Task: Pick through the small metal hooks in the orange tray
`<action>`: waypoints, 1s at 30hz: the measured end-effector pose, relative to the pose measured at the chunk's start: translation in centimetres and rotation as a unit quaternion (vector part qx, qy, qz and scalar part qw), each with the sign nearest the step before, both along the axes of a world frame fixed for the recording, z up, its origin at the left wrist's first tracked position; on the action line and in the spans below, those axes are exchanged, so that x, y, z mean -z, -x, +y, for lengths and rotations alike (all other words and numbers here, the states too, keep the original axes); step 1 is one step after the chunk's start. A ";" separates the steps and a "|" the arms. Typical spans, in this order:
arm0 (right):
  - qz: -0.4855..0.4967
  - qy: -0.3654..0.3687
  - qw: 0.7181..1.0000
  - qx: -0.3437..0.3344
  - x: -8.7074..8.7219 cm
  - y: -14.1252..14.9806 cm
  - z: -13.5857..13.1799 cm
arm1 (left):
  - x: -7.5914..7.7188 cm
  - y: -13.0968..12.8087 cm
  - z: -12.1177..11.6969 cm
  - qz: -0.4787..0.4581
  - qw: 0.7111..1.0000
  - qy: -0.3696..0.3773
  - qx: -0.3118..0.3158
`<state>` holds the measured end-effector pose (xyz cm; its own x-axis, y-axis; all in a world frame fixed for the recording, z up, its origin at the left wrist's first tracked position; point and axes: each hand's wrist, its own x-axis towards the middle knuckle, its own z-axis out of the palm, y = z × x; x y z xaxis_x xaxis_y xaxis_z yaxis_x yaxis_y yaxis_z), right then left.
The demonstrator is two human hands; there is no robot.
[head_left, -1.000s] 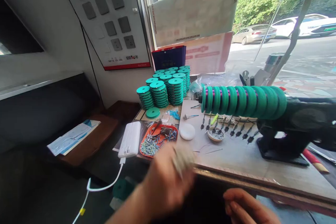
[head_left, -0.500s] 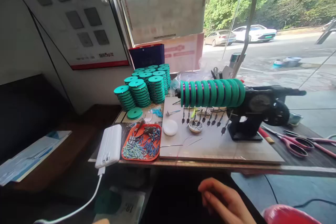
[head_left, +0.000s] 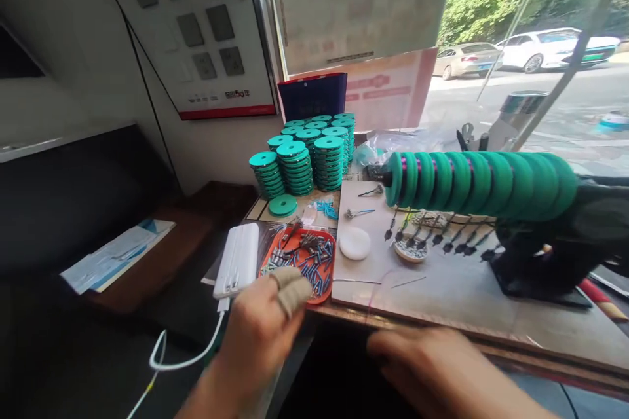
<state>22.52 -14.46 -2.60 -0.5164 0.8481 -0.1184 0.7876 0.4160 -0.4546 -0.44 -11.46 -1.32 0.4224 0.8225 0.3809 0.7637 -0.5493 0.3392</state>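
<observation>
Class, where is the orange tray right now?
The orange tray sits at the table's near edge, between the white power bank and white disc, just beyond the left hand.

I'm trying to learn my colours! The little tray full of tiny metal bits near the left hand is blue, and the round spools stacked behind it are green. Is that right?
Not quite. The tray is orange, not blue; only some of the tiny bits in it look bluish. The head view shows it just beyond the left hand. The stacked spools behind it are green, as you said.
</observation>
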 end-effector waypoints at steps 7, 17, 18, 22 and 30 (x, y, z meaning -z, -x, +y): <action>0.002 -0.120 0.987 -0.102 -1.8 4.8 7.8 | -0.1 1.2 5.4 0.123 0.980 0.156 0.025; -0.037 -0.097 0.989 -0.106 0.3 5.8 10.2 | 0.2 1.8 6.2 0.119 0.975 0.181 0.047; -0.040 -0.102 0.989 -0.099 0.3 5.9 10.2 | 0.2 1.9 6.3 0.113 0.976 0.181 0.046; -0.040 -0.113 0.988 -0.092 0.3 6.7 9.8 | 0.0 1.9 6.3 0.092 0.979 0.177 0.036; -0.025 -0.119 0.991 -0.046 -0.2 7.8 9.8 | -0.3 2.4 5.6 -0.050 0.983 0.174 -0.012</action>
